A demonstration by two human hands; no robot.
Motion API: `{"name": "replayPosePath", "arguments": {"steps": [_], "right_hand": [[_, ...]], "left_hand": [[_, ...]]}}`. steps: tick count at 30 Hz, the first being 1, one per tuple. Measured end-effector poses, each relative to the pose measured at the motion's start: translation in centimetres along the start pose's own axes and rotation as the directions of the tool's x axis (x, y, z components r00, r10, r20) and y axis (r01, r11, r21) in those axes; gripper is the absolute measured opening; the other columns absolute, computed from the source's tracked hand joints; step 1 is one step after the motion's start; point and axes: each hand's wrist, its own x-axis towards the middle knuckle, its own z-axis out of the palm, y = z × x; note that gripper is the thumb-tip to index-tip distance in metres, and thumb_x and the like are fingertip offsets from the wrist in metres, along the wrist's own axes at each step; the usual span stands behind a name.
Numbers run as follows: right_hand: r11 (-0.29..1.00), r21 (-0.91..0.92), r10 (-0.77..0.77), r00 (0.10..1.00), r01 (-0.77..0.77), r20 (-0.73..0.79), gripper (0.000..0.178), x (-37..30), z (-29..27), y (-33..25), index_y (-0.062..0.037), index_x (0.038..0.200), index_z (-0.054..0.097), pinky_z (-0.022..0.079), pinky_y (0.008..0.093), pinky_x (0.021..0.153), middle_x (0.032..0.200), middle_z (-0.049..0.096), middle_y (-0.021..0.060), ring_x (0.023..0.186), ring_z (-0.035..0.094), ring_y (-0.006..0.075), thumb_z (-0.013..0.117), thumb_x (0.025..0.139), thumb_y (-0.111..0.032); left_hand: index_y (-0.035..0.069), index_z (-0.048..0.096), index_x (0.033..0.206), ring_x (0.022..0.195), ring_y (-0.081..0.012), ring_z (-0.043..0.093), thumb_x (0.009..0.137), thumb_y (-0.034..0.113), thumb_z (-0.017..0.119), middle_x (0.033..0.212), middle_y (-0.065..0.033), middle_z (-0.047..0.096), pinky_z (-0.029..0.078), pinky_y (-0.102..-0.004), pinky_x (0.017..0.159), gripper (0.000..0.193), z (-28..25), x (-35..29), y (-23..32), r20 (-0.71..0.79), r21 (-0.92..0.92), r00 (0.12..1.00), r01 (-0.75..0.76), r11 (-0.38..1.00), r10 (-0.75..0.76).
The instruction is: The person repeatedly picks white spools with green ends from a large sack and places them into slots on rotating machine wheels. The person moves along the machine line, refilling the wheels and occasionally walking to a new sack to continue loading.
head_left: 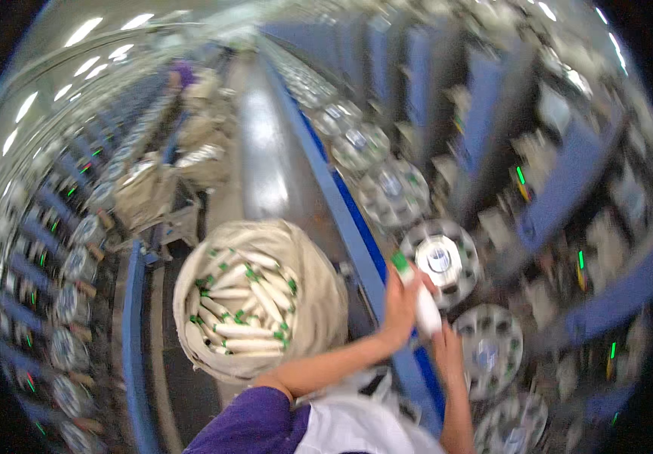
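Note:
A white yarn bobbin with a green tube end is held aslant in front of me, over the blue rail of the machine on my right. My left hand is closed round its upper part, just below the green end. The fingers of my right hand are at its lower end and seem to grip it, though motion blurs them. Beside the bobbin is a round metal magazine with pockets around its rim. To the left of my hands stands a beige cloth sack full of similar white bobbins with green ends.
More round magazines line the machine on my right, below blue panels and green lights. A blue rail runs along it. Another machine row stands on the left. Farther down the aisle are sacks and a person in purple.

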Motion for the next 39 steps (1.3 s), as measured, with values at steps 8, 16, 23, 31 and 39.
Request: {"name": "replayPosePath", "arguments": {"steps": [8, 16, 23, 31, 39], "right_hand": [[0.553, 0.828, 0.235, 0.971, -0.095, -0.045, 0.037, -4.2, -0.5, 4.8, -0.0064, 0.076, 0.043, 0.044, 0.028, 0.056, 0.067, 0.045, 0.0038, 0.062, 0.054, 0.0163, 0.045, 0.099, -0.036], [0.047, 0.999, 0.307, 0.951, 0.022, -0.035, 0.03, -6.0, -2.8, 8.0, -0.0064, 0.082, 0.051, 0.043, 0.0258, 0.057, 0.08, 0.056, 0.0043, 0.062, 0.052, 0.013, 0.044, 0.1, -0.03], [0.899, 0.414, 0.215, 0.967, -0.143, -0.134, 0.026, -5.0, -2.8, 6.6, -0.0048, 0.115, 0.05, 0.046, 0.0281, 0.079, 0.094, 0.06, 0.0056, 0.083, 0.058, 0.0114, 0.055, 0.094, -0.018], [0.865, 0.214, 0.319, 0.825, -0.455, 0.466, 0.064, -3.1, -2.4, 5.4, -0.0074, 0.131, 0.039, 0.044, 0.0272, 0.052, 0.092, 0.06, 0.0106, 0.059, 0.054, 0.0125, 0.069, 0.082, -0.037], [0.983, 0.104, 0.135, 0.977, -0.153, 0.163, 0.048, -0.1, -1.4, 8.6, -0.0062, 0.12, 0.045, 0.041, 0.0404, 0.09, 0.113, 0.054, 0.0172, 0.106, 0.053, 0.0339, 0.069, 0.079, -0.013]], "left_hand": [[0.007, 0.035, 0.103, 0.083, -0.0258, 0.057, 0.099, 0.024, 0.044, 0.089, -0.0112, 0.053, 0.047, -0.0484, 0.09, 0.02, -3.3, -1.4, -2.7, -0.119, -0.246, 0.958, 0.226, 0.942, -0.261], [0.007, 0.038, 0.097, 0.089, -0.0279, 0.055, 0.1, 0.03, 0.041, 0.087, -0.0108, 0.052, 0.046, -0.053, 0.091, 0.024, -5.7, -1.6, -8.1, -0.131, -0.369, 0.821, 0.479, 0.796, -0.556], [0.007, 0.04, 0.095, 0.08, -0.0301, 0.058, 0.1, 0.03, 0.041, 0.083, -0.0116, 0.054, 0.046, -0.0457, 0.082, 0.023, -2.5, -3.9, -9.6, -0.064, -0.258, 0.853, 0.487, 0.835, -0.517], [0.008, 0.048, 0.093, 0.05, -0.0094, 0.036, 0.093, 0.015, 0.052, 0.061, 0.0016, 0.041, 0.031, -0.0229, 0.049, 0.008, -7.1, 5.3, -5.3, 0.1, -0.196, 0.936, 0.351, 0.915, -0.338], [0.009, 0.058, 0.107, 0.054, -0.0062, 0.039, 0.092, 0.015, 0.055, 0.063, 0.0034, 0.045, 0.033, -0.0214, 0.049, 0.016, -9.0, -0.4, -7.5, 0.282, 0.711, 0.644, 0.357, 0.605, -0.711]]}}
